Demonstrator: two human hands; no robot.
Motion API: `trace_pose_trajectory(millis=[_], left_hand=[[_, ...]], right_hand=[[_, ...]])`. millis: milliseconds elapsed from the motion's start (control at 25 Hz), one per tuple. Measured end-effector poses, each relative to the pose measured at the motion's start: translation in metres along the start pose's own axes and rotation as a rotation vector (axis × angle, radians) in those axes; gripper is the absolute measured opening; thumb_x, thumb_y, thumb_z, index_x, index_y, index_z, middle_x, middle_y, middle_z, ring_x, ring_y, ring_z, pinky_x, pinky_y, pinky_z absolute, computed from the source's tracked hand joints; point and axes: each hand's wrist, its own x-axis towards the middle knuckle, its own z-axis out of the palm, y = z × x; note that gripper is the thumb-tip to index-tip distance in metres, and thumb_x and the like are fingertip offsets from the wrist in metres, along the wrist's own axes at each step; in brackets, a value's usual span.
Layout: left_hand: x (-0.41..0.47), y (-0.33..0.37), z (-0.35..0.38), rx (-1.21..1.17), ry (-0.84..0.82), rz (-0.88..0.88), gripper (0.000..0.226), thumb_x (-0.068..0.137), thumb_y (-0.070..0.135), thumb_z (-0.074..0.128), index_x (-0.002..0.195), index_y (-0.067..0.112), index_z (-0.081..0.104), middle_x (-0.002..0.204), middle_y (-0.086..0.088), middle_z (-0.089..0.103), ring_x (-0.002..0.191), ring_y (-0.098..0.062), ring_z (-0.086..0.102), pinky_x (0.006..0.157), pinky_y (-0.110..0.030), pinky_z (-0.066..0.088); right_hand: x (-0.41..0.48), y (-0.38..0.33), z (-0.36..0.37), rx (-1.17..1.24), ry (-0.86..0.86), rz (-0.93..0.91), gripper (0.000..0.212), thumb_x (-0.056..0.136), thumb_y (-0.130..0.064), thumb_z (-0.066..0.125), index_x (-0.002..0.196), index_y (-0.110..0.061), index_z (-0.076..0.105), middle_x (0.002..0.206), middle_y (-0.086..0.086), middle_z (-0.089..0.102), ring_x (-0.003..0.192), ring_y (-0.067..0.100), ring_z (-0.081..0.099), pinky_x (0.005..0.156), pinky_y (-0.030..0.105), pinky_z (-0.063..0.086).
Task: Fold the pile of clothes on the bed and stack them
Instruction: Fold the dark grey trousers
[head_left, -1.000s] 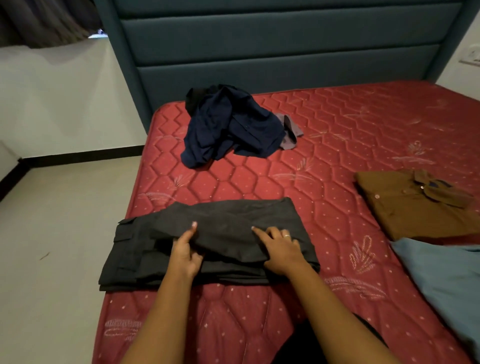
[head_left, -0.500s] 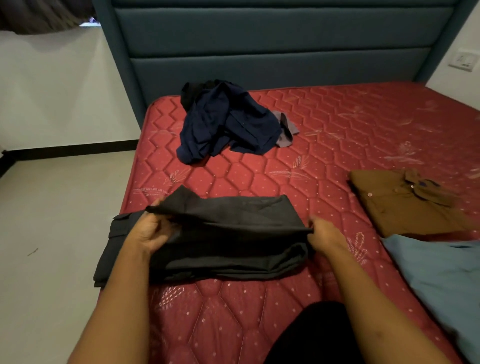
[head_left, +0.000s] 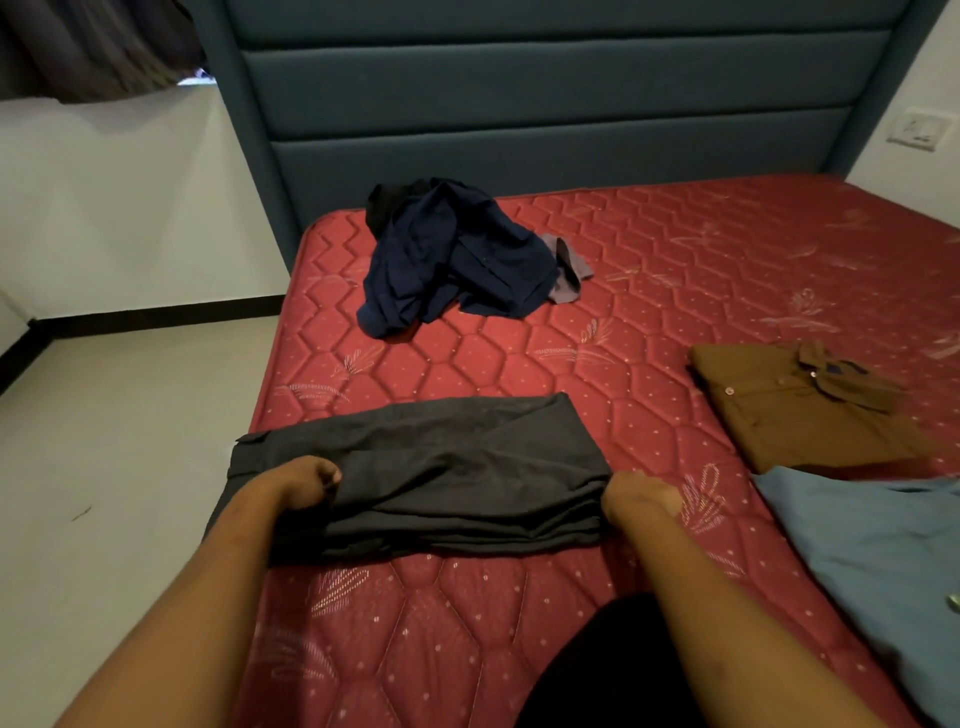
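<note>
left hand grips grey trousers left end | right hand grips right end | trousers folded on mattress

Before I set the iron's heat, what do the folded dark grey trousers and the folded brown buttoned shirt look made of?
Dark grey trousers: matte woven cloth, possibly cotton; thick soft folds, no sheen. Brown buttoned shirt: thinner matte weave, perhaps cotton; lies flat, collar holds shape.

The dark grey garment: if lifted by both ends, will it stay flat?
Likely it sags in the middle: the dark grey garment wrinkles where left hand and right hand grip it. The stacked folds may slide open.
</note>
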Motion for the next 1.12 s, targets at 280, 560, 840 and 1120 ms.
trace_pose_trajectory(millis=[280, 560, 840, 1120], left_hand=[[0.015, 0.049, 0.032, -0.197, 0.162, 0.091, 0.02, 0.089, 0.04, 0.064, 0.087, 0.021, 0.065, 0.101, -0.012, 0.069, 0.081, -0.018, 0.059, 0.081, -0.029, 0.045], [0.021, 0.066, 0.054, 0.104, 0.161, 0.143, 0.052, 0.08, 0.011, 0.061, 0.129, 0.028, 0.053, 0.125, -0.006, 0.061, 0.111, -0.025, 0.059, 0.094, -0.037, 0.049], [0.004, 0.041, -0.031, 0.081, 0.872, 0.476, 0.035, 0.066, -0.02, 0.052, 0.088, -0.001, 0.071, 0.097, -0.02, 0.065, 0.09, -0.038, 0.054, 0.079, -0.041, 0.043], [0.0, -0.008, 0.018, 0.283, 0.521, -0.049, 0.024, 0.095, 0.026, 0.05, 0.112, 0.024, 0.068, 0.13, -0.01, 0.045, 0.12, -0.032, 0.04, 0.099, -0.044, 0.035]], right_hand=[[0.012, -0.004, -0.003, 0.139, 0.213, -0.351, 0.033, 0.09, -0.001, 0.039, 0.121, -0.01, 0.047, 0.123, 0.017, 0.053, 0.11, 0.038, 0.058, 0.088, 0.044, 0.048], [0.013, 0.008, 0.008, 0.122, 0.218, -0.345, 0.027, 0.095, -0.01, 0.04, 0.121, -0.016, 0.038, 0.118, 0.015, 0.051, 0.104, 0.038, 0.059, 0.081, 0.041, 0.047], [0.017, 0.006, 0.017, 0.046, 0.172, -0.264, 0.051, 0.098, -0.016, 0.038, 0.143, -0.037, 0.024, 0.131, 0.009, 0.044, 0.114, 0.032, 0.054, 0.084, 0.042, 0.047], [0.013, -0.01, 0.026, -0.071, -0.126, -0.321, 0.082, 0.097, -0.011, 0.038, 0.144, -0.055, -0.013, 0.161, 0.008, 0.0, 0.14, 0.04, 0.022, 0.111, 0.048, 0.031]])
